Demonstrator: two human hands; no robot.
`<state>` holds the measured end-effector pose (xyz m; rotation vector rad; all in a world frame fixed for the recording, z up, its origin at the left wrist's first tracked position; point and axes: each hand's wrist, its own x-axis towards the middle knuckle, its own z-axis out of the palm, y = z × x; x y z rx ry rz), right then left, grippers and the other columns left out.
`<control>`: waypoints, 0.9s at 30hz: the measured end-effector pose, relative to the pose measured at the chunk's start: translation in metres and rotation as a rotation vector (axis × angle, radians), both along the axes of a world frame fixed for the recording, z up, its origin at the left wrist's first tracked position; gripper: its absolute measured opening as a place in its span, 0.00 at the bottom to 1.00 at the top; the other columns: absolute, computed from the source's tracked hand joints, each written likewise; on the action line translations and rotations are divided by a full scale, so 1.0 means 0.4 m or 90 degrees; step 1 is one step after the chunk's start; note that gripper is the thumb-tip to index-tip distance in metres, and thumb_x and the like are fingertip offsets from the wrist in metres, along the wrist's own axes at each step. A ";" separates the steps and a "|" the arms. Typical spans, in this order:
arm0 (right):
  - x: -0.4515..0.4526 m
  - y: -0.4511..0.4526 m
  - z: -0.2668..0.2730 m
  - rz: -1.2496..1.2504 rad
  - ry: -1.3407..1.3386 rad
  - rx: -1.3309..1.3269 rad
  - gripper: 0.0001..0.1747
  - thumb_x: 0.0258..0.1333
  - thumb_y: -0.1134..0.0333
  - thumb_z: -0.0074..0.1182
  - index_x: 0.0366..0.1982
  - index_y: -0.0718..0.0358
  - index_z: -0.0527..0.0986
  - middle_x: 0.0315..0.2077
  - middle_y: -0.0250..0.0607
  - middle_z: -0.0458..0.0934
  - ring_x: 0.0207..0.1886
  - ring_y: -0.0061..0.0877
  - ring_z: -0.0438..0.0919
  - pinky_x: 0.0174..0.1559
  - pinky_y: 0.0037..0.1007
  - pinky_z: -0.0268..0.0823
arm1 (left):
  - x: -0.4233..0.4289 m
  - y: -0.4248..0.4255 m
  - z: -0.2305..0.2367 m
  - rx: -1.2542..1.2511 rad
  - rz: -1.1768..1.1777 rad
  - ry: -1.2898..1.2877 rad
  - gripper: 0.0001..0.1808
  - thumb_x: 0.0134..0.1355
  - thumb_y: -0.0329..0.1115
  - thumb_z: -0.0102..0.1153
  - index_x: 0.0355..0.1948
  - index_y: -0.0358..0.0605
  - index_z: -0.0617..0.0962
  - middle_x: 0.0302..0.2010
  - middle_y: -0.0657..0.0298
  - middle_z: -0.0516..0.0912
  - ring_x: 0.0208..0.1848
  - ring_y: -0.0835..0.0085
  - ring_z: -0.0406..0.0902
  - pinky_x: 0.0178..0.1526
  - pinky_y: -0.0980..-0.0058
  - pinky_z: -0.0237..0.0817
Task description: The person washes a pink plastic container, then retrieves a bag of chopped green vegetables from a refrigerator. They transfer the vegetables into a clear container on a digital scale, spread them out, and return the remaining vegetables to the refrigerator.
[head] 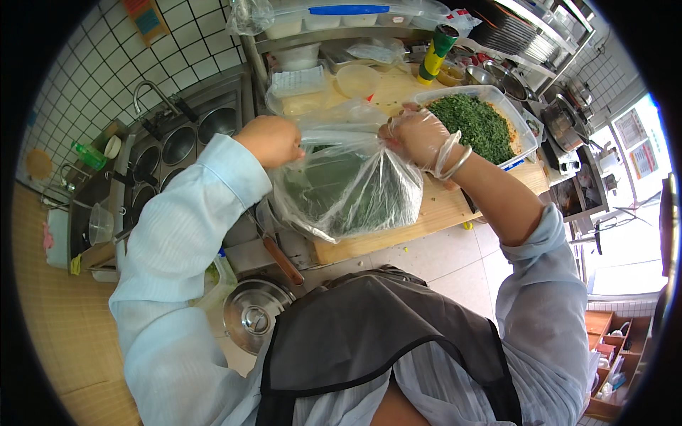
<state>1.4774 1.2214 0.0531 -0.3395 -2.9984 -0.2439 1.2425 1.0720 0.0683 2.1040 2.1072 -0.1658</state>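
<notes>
A clear plastic bag (346, 186) with dark green contents stands at the front of the wooden board (447, 207). My left hand (274, 141), which shows no glove, grips the left side of its upper edge. On the opposite side, my right hand (418, 136), in a clear plastic glove, pinches the bag's rim. Just beyond the right hand is a clear plastic tub (525, 125) with chopped green leaves (471, 125) over an orange-brown filling. The fingertips of both hands are partly hidden by plastic and knuckles.
A yellow and green bottle (434, 56) stands behind, near metal bowls (482, 77). Left are round metal wells (178, 146) and a faucet (152, 88). A wooden-handled tool (282, 261) juts out below the bag, above a metal lid (256, 317). A shelf with lidded containers (349, 18) spans the back.
</notes>
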 end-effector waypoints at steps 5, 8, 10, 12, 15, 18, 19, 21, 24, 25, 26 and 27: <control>0.021 -0.033 0.017 0.196 -0.175 -0.120 0.10 0.45 0.64 0.54 0.33 0.55 0.77 0.49 0.34 0.72 0.54 0.34 0.70 0.67 0.48 0.45 | -0.046 0.003 0.047 0.056 0.175 -0.612 0.14 0.61 0.42 0.55 0.24 0.43 0.77 0.21 0.66 0.77 0.29 0.76 0.75 0.36 0.75 0.65; 0.045 -0.069 0.030 0.394 -0.167 -0.146 0.22 0.44 0.63 0.54 0.46 0.55 0.73 0.51 0.39 0.72 0.58 0.35 0.68 0.68 0.49 0.37 | -0.030 -0.001 0.080 0.167 0.255 -0.958 0.16 0.64 0.45 0.51 0.28 0.43 0.74 0.18 0.72 0.69 0.30 0.76 0.75 0.42 0.79 0.64; 0.059 -0.075 0.037 0.310 -0.363 -0.192 0.23 0.44 0.61 0.54 0.46 0.55 0.73 0.47 0.43 0.75 0.56 0.36 0.70 0.68 0.50 0.37 | -0.007 -0.002 0.105 0.284 0.334 -1.091 0.16 0.64 0.45 0.51 0.26 0.45 0.73 0.18 0.72 0.68 0.30 0.75 0.75 0.42 0.79 0.64; 0.068 -0.057 0.046 0.236 -0.508 -0.176 0.25 0.44 0.59 0.55 0.47 0.56 0.73 0.42 0.46 0.77 0.54 0.36 0.72 0.68 0.50 0.36 | 0.029 -0.005 0.120 0.227 0.431 -1.006 0.14 0.65 0.41 0.50 0.30 0.41 0.76 0.17 0.73 0.68 0.24 0.76 0.72 0.37 0.78 0.66; 0.078 0.002 0.078 0.183 -0.603 -0.069 0.26 0.40 0.57 0.58 0.43 0.61 0.75 0.33 0.45 0.80 0.50 0.39 0.74 0.68 0.48 0.33 | 0.044 -0.015 0.164 -0.078 0.373 -0.804 0.12 0.62 0.39 0.51 0.37 0.39 0.78 0.14 0.76 0.63 0.18 0.84 0.68 0.29 0.81 0.64; 0.069 0.039 0.130 0.223 -0.618 0.193 0.20 0.38 0.59 0.59 0.36 0.61 0.79 0.34 0.44 0.81 0.50 0.40 0.74 0.68 0.48 0.31 | 0.015 -0.023 0.213 0.075 0.365 -0.866 0.13 0.61 0.39 0.52 0.39 0.40 0.77 0.13 0.77 0.64 0.16 0.85 0.65 0.26 0.82 0.64; 0.062 0.047 0.154 0.196 -0.614 0.190 0.17 0.37 0.60 0.59 0.33 0.60 0.80 0.35 0.44 0.81 0.51 0.40 0.74 0.68 0.49 0.30 | 0.008 -0.030 0.218 0.086 0.389 -0.883 0.12 0.61 0.38 0.51 0.38 0.40 0.77 0.12 0.77 0.64 0.16 0.86 0.65 0.26 0.82 0.64; 0.056 0.037 0.186 0.173 -0.631 0.210 0.14 0.38 0.62 0.58 0.31 0.59 0.81 0.36 0.44 0.81 0.51 0.39 0.74 0.68 0.49 0.30 | -0.004 -0.047 0.225 0.142 0.386 -0.935 0.11 0.62 0.36 0.49 0.36 0.39 0.77 0.12 0.78 0.63 0.15 0.86 0.65 0.27 0.81 0.66; 0.071 -0.016 0.187 0.189 -0.608 0.225 0.10 0.43 0.64 0.54 0.30 0.57 0.80 0.31 0.39 0.80 0.47 0.37 0.75 0.67 0.50 0.37 | 0.002 -0.081 0.208 -0.085 0.365 -0.838 0.13 0.63 0.37 0.48 0.41 0.39 0.77 0.11 0.76 0.66 0.12 0.86 0.66 0.22 0.82 0.66; 0.077 -0.033 0.176 0.217 -0.575 0.146 0.09 0.45 0.64 0.53 0.29 0.56 0.80 0.29 0.37 0.79 0.45 0.36 0.76 0.67 0.51 0.40 | 0.007 -0.096 0.204 -0.157 0.358 -0.791 0.13 0.63 0.38 0.49 0.41 0.38 0.77 0.13 0.74 0.68 0.13 0.86 0.67 0.22 0.83 0.66; 0.089 -0.045 0.164 0.255 -0.605 0.041 0.08 0.44 0.63 0.53 0.29 0.55 0.79 0.28 0.36 0.78 0.45 0.35 0.76 0.67 0.51 0.43 | 0.012 -0.104 0.197 -0.230 0.357 -0.722 0.14 0.64 0.38 0.49 0.41 0.37 0.77 0.15 0.72 0.70 0.14 0.85 0.69 0.22 0.84 0.65; 0.090 -0.047 0.151 0.266 -0.533 0.027 0.08 0.44 0.63 0.54 0.29 0.55 0.79 0.28 0.35 0.78 0.45 0.34 0.75 0.66 0.51 0.43 | 0.015 -0.112 0.194 -0.262 0.342 -0.673 0.15 0.64 0.40 0.50 0.40 0.36 0.77 0.20 0.68 0.75 0.16 0.83 0.72 0.22 0.84 0.64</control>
